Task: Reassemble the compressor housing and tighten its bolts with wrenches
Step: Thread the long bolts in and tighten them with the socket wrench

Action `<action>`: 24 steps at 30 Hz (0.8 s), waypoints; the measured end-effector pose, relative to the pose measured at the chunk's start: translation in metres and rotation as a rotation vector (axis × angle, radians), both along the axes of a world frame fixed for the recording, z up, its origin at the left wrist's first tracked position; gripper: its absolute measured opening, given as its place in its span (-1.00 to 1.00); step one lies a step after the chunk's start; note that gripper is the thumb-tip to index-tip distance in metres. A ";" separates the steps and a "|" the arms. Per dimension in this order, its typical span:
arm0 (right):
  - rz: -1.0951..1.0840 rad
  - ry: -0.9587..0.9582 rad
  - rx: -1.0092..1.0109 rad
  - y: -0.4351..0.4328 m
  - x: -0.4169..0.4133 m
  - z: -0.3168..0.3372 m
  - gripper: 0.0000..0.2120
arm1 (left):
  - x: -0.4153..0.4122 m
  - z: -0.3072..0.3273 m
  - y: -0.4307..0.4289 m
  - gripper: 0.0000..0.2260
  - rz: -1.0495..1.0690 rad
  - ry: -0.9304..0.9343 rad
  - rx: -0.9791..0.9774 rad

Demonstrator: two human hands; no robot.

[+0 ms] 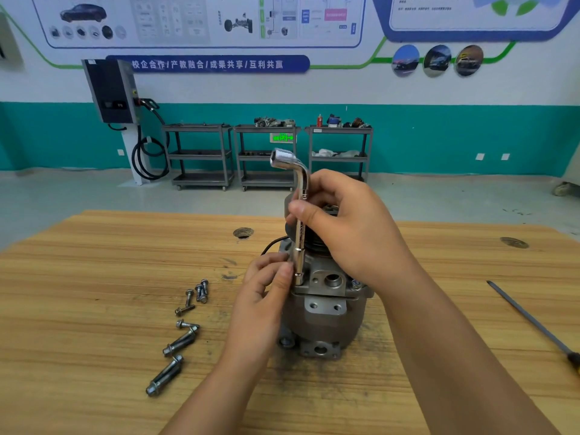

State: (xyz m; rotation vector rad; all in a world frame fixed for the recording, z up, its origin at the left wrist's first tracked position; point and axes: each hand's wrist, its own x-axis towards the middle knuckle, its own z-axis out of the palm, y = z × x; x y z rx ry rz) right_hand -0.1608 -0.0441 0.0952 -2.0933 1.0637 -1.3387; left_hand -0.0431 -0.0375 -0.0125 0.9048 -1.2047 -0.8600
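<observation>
A grey metal compressor housing (326, 312) stands upright on the wooden table (94, 277). A chrome L-shaped socket wrench (300, 215) stands vertical with its lower socket end on the housing's top left flange. My right hand (342, 221) grips the wrench shaft near the middle, thumb across it. My left hand (266, 290) pinches the wrench's lower end with thumb and fingertips. One bolt head (355, 284) sits in the flange at the right. The bolt under the socket is hidden.
Several loose bolts (188, 309) lie on the table left of the housing, with longer ones (180, 342) nearer me. A long screwdriver (533, 321) lies at the right edge. A hole (243, 232) marks the tabletop behind. Carts stand by the far wall.
</observation>
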 end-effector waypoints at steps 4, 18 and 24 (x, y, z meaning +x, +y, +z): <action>-0.067 -0.013 -0.046 0.000 0.004 -0.001 -0.79 | 0.000 -0.001 0.000 -0.76 0.019 -0.015 -0.025; -0.034 -0.057 -0.012 -0.003 0.000 -0.001 -0.89 | -0.001 0.000 0.000 -0.73 0.017 -0.019 -0.034; 0.052 -0.011 0.039 -0.002 -0.006 0.001 -0.83 | -0.001 -0.003 -0.004 -0.74 0.025 -0.025 -0.040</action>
